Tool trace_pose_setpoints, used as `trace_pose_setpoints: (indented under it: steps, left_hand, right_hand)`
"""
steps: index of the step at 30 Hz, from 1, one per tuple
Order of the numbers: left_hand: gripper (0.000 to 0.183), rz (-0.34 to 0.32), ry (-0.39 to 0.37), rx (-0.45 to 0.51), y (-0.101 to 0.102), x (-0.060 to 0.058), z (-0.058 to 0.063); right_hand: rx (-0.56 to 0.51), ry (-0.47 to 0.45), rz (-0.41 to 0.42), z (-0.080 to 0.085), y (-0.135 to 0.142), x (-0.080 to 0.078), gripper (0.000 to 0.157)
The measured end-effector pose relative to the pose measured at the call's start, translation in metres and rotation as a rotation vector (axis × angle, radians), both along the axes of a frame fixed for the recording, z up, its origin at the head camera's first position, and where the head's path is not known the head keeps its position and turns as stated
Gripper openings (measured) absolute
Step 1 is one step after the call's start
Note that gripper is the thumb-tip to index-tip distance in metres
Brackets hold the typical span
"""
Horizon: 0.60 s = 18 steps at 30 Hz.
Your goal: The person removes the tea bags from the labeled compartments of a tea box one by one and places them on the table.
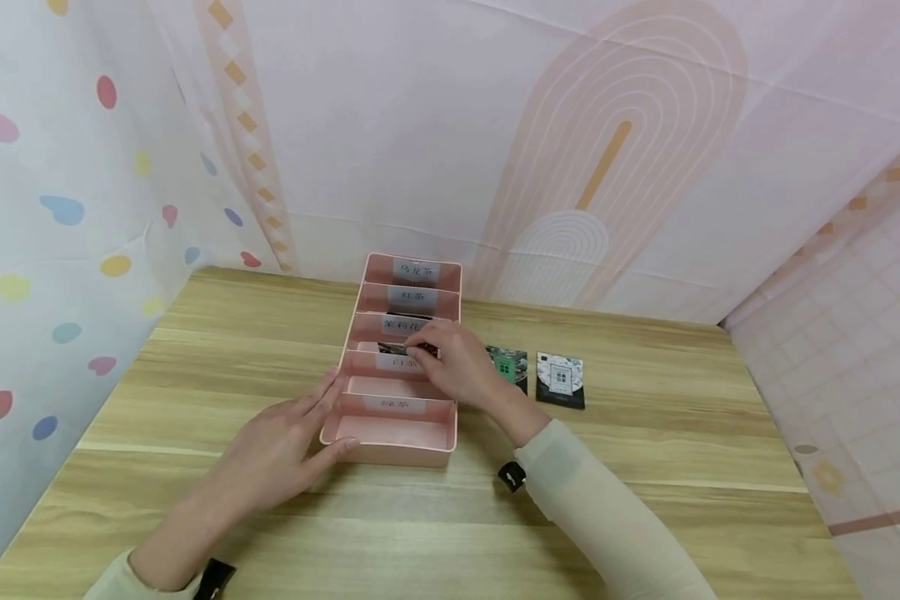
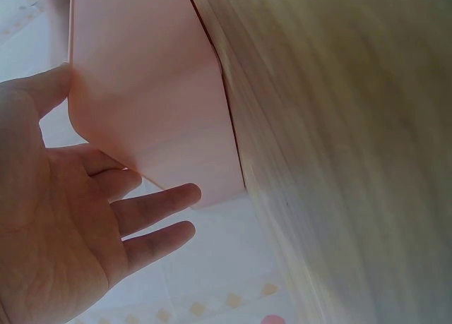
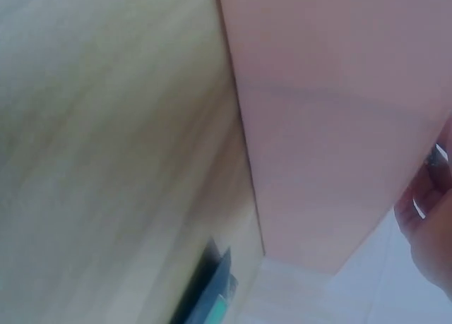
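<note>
Dial centred on the pink box (image 1: 403,457), 12 pointing away from the person. Box sits on the wood-grain table (image 1: 720,433), long axis roughly 12 to 6, split into five compartments, each with a white label (image 1: 394,406) on its 12 o'clock wall. Right hand (image 1: 461,360): reaches in over the 3 o'clock rim, thumb and fingertips pinching a dark packet (image 1: 392,348); grip engaged. Packet is at the middle compartment, third from either end; whether it touches the floor there, cannot tell. Left hand (image 1: 273,450): at 8 o'clock, thumb on the near rim, other fingers loosely extended at the left wall; contact only, nothing clasped. Green-marked packet (image 1: 508,367) lies on the table at 3 o'clock, partly covered by the right hand and wrist. Farther out at 3 o'clock, well apart from the box: white-and-black packet (image 1: 561,379), lying flat. Dotted cloth (image 1: 60,250) hangs toward 10 o'clock; arch-print cloth (image 1: 555,108) between 1 and 2.
</note>
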<state>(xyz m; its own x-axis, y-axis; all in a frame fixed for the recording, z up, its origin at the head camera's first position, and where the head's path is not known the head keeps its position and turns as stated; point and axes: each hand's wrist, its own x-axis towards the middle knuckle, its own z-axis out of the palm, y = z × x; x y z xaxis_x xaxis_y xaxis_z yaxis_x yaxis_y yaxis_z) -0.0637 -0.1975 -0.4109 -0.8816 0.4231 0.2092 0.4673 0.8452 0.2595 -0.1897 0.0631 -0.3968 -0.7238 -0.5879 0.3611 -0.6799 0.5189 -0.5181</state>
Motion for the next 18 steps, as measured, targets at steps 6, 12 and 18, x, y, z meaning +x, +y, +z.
trace_pose_setpoints:
  steps: [6,12,18]
  left_hand:
    - [0.080,-0.004,0.016,-0.004,-0.001,-0.001,0.000]
    - [0.080,-0.001,0.003,-0.008,-0.001,-0.001,0.000]
    - [0.080,0.002,-0.005,-0.005,0.000,-0.001,-0.001]
  right_hand:
    - [-0.038,0.009,0.008,0.006,0.003,0.000,0.010]
    - [-0.088,0.021,0.010,0.010,0.006,0.000,0.008]
    - [-0.112,0.054,-0.007,0.018,0.010,-0.002,0.006]
